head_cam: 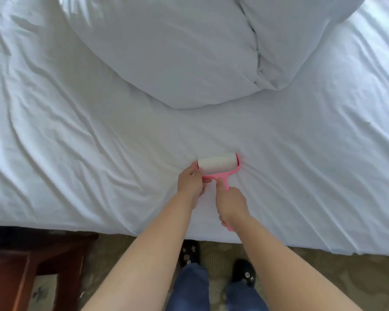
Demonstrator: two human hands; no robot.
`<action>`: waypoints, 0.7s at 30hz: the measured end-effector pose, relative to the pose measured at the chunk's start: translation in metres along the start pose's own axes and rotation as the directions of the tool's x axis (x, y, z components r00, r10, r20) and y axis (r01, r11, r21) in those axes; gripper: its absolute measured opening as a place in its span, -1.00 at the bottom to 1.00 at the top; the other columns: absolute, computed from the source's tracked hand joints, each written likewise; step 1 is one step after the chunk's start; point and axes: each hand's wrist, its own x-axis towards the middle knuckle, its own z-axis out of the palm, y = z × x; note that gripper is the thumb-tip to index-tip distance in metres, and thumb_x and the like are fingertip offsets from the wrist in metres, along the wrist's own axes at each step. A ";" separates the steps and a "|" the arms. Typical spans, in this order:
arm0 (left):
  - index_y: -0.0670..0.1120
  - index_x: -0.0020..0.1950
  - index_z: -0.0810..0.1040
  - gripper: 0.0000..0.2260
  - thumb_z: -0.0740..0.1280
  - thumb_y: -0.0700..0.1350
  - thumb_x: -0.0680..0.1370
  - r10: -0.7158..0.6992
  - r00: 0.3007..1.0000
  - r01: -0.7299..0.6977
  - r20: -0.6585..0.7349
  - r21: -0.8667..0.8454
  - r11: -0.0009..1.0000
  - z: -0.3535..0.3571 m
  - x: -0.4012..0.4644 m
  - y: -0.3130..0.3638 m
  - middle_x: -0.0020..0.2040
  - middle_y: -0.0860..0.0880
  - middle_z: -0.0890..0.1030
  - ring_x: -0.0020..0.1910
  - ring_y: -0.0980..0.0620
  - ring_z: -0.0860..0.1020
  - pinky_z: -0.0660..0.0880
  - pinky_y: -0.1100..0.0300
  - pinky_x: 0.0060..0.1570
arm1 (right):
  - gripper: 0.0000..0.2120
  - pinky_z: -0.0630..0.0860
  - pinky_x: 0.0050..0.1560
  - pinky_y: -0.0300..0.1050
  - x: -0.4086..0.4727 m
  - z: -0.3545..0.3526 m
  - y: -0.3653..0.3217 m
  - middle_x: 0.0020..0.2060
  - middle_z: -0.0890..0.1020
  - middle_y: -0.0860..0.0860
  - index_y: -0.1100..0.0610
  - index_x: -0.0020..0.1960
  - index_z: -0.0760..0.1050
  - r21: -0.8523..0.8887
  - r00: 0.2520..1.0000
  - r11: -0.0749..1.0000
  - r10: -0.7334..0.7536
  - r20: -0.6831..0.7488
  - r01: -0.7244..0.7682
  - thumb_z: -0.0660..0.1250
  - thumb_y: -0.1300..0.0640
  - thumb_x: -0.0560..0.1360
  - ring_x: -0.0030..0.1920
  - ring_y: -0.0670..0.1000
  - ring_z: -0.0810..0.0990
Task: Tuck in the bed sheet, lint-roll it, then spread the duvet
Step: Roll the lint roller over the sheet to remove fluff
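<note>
Gripping the pink lint roller (218,168) handle, right hand (233,204) sits behind the roll; left hand (192,181) pinches roller's left end, w/ roll on bed sheet (301,176).

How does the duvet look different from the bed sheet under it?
The duvet is puffy and bunched in a heap at the far side; the bed sheet lies flat, spread across the bed. The duvet shows deep folds, the bed sheet only shallow wrinkles. Both are white.

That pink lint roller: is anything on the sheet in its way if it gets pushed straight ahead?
Yes. The bunched duvet lies on the sheet straight beyond the lint roller. Only a bare, wrinkled strip separates them. The right hand grips the handle and the left hand holds the frame's left end.
</note>
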 end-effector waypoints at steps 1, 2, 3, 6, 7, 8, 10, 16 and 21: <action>0.00 0.26 0.52 -0.70 0.13 -0.24 0.63 0.008 1.000 -0.008 0.002 0.005 1.000 0.000 0.007 0.004 -0.26 -0.07 0.58 -0.37 0.12 0.54 0.27 0.30 -0.49 | -0.45 0.35 -0.42 -0.16 0.005 0.001 -0.004 -0.36 0.43 0.02 0.12 -0.24 0.35 -0.020 1.000 1.000 -0.020 -0.009 0.019 -0.10 -0.30 0.57 -0.40 0.02 0.39; 0.00 0.26 0.52 -0.70 0.13 -0.24 0.63 0.014 1.000 -0.014 0.005 0.011 1.000 0.000 0.014 0.008 -0.25 -0.07 0.59 -0.37 0.12 0.54 0.27 0.30 -0.49 | -0.44 0.36 -0.39 -0.15 0.011 0.002 -0.009 -0.36 0.44 0.03 0.12 -0.23 0.36 -0.041 0.999 0.999 -0.036 -0.020 0.035 -0.11 -0.30 0.57 -0.40 0.02 0.41; -0.01 0.27 0.52 -0.71 0.13 -0.24 0.63 0.020 1.000 -0.020 0.009 0.016 1.000 -0.001 0.022 0.012 -0.23 -0.09 0.59 -0.37 0.12 0.55 0.28 0.30 -0.48 | -0.44 0.37 -0.38 -0.14 0.017 0.002 -0.015 -0.34 0.46 0.03 0.13 -0.21 0.37 -0.061 0.998 0.997 -0.047 -0.030 0.045 -0.11 -0.30 0.57 -0.39 0.03 0.43; -0.05 0.30 0.51 -0.70 0.15 -0.26 0.63 0.051 0.998 -0.052 0.028 0.021 0.998 -0.004 0.047 0.030 -0.15 -0.17 0.61 -0.44 0.16 0.56 0.28 0.28 -0.50 | -0.45 0.38 -0.37 -0.14 0.036 0.002 -0.035 -0.33 0.48 0.06 0.14 -0.22 0.36 -0.093 0.996 0.994 -0.068 -0.057 0.063 -0.10 -0.28 0.58 -0.39 0.06 0.47; -0.07 0.31 0.51 -0.70 0.15 -0.26 0.62 0.060 0.998 -0.061 0.031 0.029 0.998 -0.004 0.055 0.036 -0.13 -0.19 0.61 -0.47 0.17 0.56 0.28 0.28 -0.50 | -0.45 0.39 -0.35 -0.13 0.043 0.003 -0.042 -0.32 0.48 0.07 0.15 -0.20 0.37 -0.095 0.995 0.993 -0.073 -0.070 0.067 -0.09 -0.28 0.58 -0.37 0.08 0.48; -0.07 0.31 0.50 -0.69 0.15 -0.27 0.62 0.067 0.997 -0.068 0.032 0.038 0.997 -0.004 0.063 0.043 -0.12 -0.20 0.62 -0.49 0.18 0.55 0.28 0.27 -0.51 | -0.44 0.41 -0.31 -0.11 0.051 0.004 -0.049 -0.29 0.50 0.08 0.16 -0.17 0.39 -0.093 0.993 0.993 -0.080 -0.082 0.072 -0.08 -0.28 0.58 -0.34 0.09 0.49; -0.06 0.33 0.49 -0.69 0.14 -0.26 0.63 0.075 0.997 -0.076 0.025 0.045 0.996 -0.002 0.076 0.056 -0.10 -0.22 0.62 -0.53 0.20 0.53 0.29 0.26 -0.50 | -0.43 0.44 -0.22 -0.07 0.066 0.006 -0.060 -0.23 0.51 0.11 0.19 -0.09 0.42 -0.083 0.990 0.993 -0.095 -0.100 0.087 -0.06 -0.29 0.58 -0.25 0.12 0.51; -0.01 0.41 0.41 -0.63 0.11 -0.28 0.64 0.088 0.996 -0.089 0.022 0.028 0.996 0.002 0.101 0.077 -0.06 -0.21 0.61 -0.50 0.20 0.55 0.26 0.26 -0.53 | -0.44 0.44 -0.15 -0.03 0.095 0.007 -0.081 -0.18 0.51 0.11 0.18 -0.05 0.42 -0.089 0.982 0.988 -0.138 -0.126 0.128 -0.06 -0.29 0.57 -0.18 0.12 0.51; -0.02 0.41 0.43 -0.66 0.15 -0.23 0.65 0.067 0.997 -0.067 0.035 -0.004 0.998 -0.002 0.099 0.076 -0.12 -0.20 0.63 -0.58 0.22 0.49 0.28 0.25 -0.44 | -0.46 0.48 -0.15 -0.05 0.091 0.007 -0.081 -0.15 0.52 0.10 0.17 -0.01 0.41 -0.109 0.980 0.986 -0.138 -0.141 0.123 -0.04 -0.28 0.57 -0.16 0.13 0.54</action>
